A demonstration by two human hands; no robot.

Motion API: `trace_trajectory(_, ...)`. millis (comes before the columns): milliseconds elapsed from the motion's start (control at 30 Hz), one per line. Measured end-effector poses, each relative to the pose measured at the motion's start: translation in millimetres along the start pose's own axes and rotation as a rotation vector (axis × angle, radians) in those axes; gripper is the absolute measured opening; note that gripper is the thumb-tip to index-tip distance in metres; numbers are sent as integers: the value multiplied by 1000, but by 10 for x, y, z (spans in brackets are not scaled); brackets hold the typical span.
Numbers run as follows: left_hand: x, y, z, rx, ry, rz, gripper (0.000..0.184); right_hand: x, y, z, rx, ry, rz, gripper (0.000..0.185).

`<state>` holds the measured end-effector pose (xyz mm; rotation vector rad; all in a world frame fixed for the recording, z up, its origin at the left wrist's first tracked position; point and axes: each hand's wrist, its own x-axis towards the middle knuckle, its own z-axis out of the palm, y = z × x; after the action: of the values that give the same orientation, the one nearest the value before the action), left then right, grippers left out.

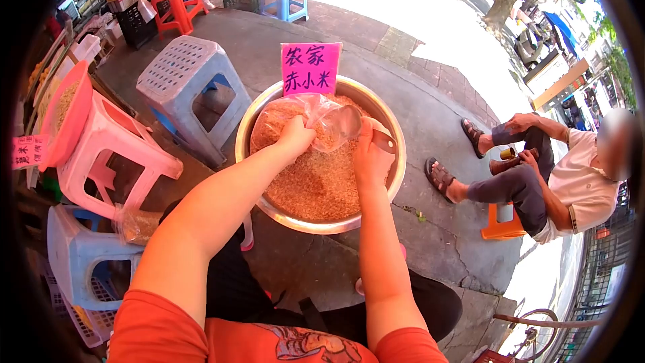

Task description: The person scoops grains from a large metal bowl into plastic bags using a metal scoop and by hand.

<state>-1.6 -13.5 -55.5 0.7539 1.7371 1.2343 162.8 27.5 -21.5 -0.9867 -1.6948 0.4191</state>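
A wide metal basin (pixel 321 229) stands in front of me, heaped with reddish-brown grain (pixel 312 191). My left hand (pixel 297 134) is closed on the gathered top of a clear plastic bag (pixel 270 119), which rests over the left of the grain and has grain inside. My right hand (pixel 371 154) grips a metal scoop (pixel 347 122) by its handle; the scoop's bowl is at the bag's mouth, touching or partly inside it. Behind the bag, a pink sign (pixel 311 68) with black handwritten characters stands at the basin's far edge.
A grey-blue stool (pixel 191 60) is left of the basin. Further left are a pink stool (pixel 111 151), a red tray (pixel 67 114) of grain and a blue stool (pixel 84 249). On the right a person (pixel 571 175) sits on an orange stool (pixel 502 222).
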Motion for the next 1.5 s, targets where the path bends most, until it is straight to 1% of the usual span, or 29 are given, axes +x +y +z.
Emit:
trace_trajectory(33, -5, 12, -11, -6, -6, 1, 17, 30, 92, -9, -34, 22, 19, 30)
trace_trajectory(133, -23, 0, -37, -12, -6, 27, 16, 12, 279, -105, -240, -30, 137, 29)
trace_trajectory(167, -24, 0, -53, -2, -15, 5, 16, -39, 355, -107, -278, -38, 82, 31)
trace_trajectory(267, -95, 101, -84, 16, -36, -38, 15, -366, 682, -11, -410, -408, 354, 34)
trace_trajectory(367, -79, 100, -109, 14, -44, -31, 15, -574, 895, 98, -312, -301, 275, 39)
trace_trajectory(467, -41, 83, -101, 19, -48, -20, 14, -401, 1068, -13, 24, -373, 514, 40)
trace_trajectory(500, -34, 81, -89, 12, -32, -24, 13, -291, 889, -107, 102, -353, 641, 40)
trace_trajectory(600, -25, 97, -77, 50, -30, -25, 11, -86, 881, -188, 187, -283, 660, 41)
trace_trajectory(633, -21, 92, -81, 74, -37, -24, 11, -9, 830, -212, 277, -239, 636, 41)
trace_trajectory(733, -8, 56, -78, 55, -31, -2, 11, 203, 452, -290, 282, -182, 599, 40)
trace_trajectory(767, -8, 50, -80, 34, -36, -15, 11, 210, 426, -245, 360, -174, 583, 39)
trace_trajectory(867, -13, 75, -77, -3, -51, -45, 11, 130, 147, -62, 159, -212, 244, 35)
trace_trajectory(900, -25, 106, -77, 1, -54, -52, 10, 102, 60, -23, 75, -200, 35, 31)
trace_trajectory(1000, -51, 128, -73, -49, -41, -64, 9, 96, -113, -37, 64, -82, -92, 28)
trace_trajectory(1033, -54, 124, -81, -80, -34, -63, 8, 102, -56, -57, 6, -62, 13, 25)
trace_trajectory(1067, -62, 121, -102, -54, -40, -53, 7, 119, 30, -74, -45, -28, 32, 26)
trace_trajectory(1133, -47, 98, -114, -5, -58, -29, 7, 134, 177, -133, -222, -73, 226, 33)
trace_trajectory(1233, -20, 65, -97, -13, -1, -24, 4, -118, 624, -81, -393, -350, 343, 37)
trace_trajectory(1267, -35, 94, -90, -8, -2, -22, 5, -304, 781, 3, -366, -344, 297, 39)
trace_trajectory(1333, -78, 144, -94, 6, 1, -24, 5, -531, 769, 120, -238, -357, 444, 38)
trace_trajectory(1433, -26, 89, -141, 63, -64, 5, 8, -566, 852, 132, -68, -322, 445, 40)
trace_trajectory(1500, -41, 95, -131, 34, -19, 12, 5, -459, 846, 32, 103, -285, 632, 41)
